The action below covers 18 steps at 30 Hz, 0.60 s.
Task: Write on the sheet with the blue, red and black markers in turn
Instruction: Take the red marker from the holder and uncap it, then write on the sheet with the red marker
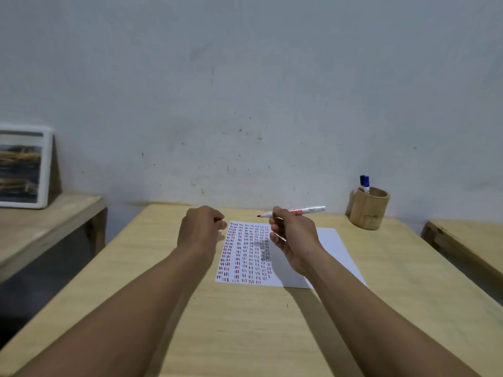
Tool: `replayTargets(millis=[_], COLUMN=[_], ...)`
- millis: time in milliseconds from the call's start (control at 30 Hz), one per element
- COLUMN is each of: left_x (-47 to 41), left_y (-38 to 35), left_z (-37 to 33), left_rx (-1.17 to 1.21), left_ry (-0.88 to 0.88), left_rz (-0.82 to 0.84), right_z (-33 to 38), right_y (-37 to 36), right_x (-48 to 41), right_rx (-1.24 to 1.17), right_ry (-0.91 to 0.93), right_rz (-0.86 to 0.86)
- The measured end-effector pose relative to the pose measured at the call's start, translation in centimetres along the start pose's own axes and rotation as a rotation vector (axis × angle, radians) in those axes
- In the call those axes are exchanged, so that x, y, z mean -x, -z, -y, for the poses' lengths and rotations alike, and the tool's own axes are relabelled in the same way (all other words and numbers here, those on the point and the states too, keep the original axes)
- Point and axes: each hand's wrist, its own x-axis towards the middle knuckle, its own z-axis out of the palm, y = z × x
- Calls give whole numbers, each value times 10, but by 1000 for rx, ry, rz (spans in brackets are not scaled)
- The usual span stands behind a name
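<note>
A white sheet [329, 248] lies on the wooden table [245, 322], its left half filled with rows of small red, blue and black marks. My right hand [292, 235] holds the uncapped red marker [304, 210] above the sheet, tip pointing left. My left hand [200, 228] hovers closed beside the sheet's top left corner; a small dark red thing shows at its fingertips, probably the marker's cap. The blue marker [367, 183] and the black marker [362, 180] stand capped in a bamboo holder [368, 209] at the back right.
A wall rises just behind the table. A framed picture [23, 167] leans on a lower wooden table at the left. Another wooden table edge [468, 240] shows at the right, with a gap between.
</note>
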Motion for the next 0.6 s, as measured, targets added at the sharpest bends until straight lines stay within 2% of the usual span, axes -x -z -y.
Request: replayTargets(millis=[100, 267, 367, 600], left_x=[-3, -7, -1, 24], left_y=[-9, -16, -16, 1], left_z=[17, 26, 27, 34], left_rx=[-33, -199, -124, -369], left_ry=[30, -25, 20, -82], left_rz=[34, 65, 71, 28], right_z=[-3, -5, -7, -17], right_y=[-1, -1, 5, 33], right_x=[0, -5, -7, 4], right_rx=[38, 68, 133, 462], right_ry=[1, 3, 18, 185], right_rz=[10, 9, -8, -15])
